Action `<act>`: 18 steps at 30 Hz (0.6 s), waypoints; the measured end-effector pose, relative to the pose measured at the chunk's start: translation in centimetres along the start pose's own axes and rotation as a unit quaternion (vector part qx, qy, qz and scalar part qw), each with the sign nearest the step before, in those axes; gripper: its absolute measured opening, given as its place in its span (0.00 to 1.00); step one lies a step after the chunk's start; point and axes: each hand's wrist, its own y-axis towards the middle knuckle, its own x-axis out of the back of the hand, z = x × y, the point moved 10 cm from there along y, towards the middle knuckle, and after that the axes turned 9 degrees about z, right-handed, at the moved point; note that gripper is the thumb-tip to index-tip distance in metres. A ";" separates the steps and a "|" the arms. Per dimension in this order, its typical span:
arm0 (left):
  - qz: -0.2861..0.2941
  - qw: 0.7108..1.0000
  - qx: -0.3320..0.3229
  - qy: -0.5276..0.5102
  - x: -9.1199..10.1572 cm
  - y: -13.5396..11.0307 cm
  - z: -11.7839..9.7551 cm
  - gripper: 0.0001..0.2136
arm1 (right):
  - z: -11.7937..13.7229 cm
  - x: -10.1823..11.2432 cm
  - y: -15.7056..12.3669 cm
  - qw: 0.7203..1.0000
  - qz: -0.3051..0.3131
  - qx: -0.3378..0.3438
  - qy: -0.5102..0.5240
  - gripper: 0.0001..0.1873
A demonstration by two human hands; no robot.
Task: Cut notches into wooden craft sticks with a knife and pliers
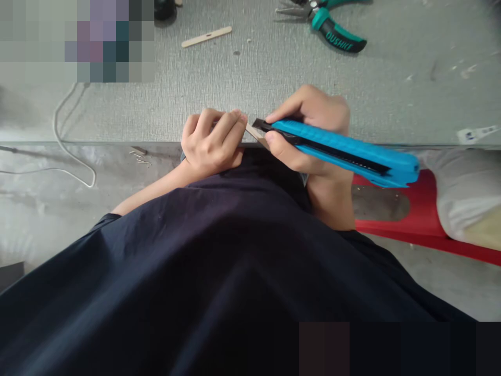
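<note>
Near the table's front edge, my left hand [215,137] is closed on a thin wooden craft stick [255,132], whose bare end sticks out to the right between my hands. My right hand [317,122] grips a blue utility knife [348,149] near its front, thumb and forefinger close to the dark tip. That tip lies right beside the stick; whether the blade touches the wood I cannot tell. The knife's body slants down to the right past my wrist. Fingers hide the stick's left part.
On the grey table [156,99] lie another craft stick [206,37] and green-handled pliers [332,28] farther back. A white cable [58,115] hangs over the edge at left. A red stool [422,209] stands below at right, and wood scraps [140,155] lie on the floor.
</note>
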 end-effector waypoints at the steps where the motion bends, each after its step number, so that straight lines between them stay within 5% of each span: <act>1: -0.005 1.000 -0.001 0.000 0.0 0.0 0.0 0.27 | 0.0 -0.2 0.0 1.000 0.014 -0.007 -0.005 0.08; 6: -0.007 1.000 -0.003 -0.015 -0.3 -0.1 0.1 0.26 | -0.8 -0.6 -0.1 0.994 0.055 -0.076 -0.051 0.06; 18: 0.012 0.999 0.026 -0.034 0.3 0.3 -0.1 0.28 | -0.9 -0.8 -0.2 0.993 0.065 -0.082 -0.058 0.07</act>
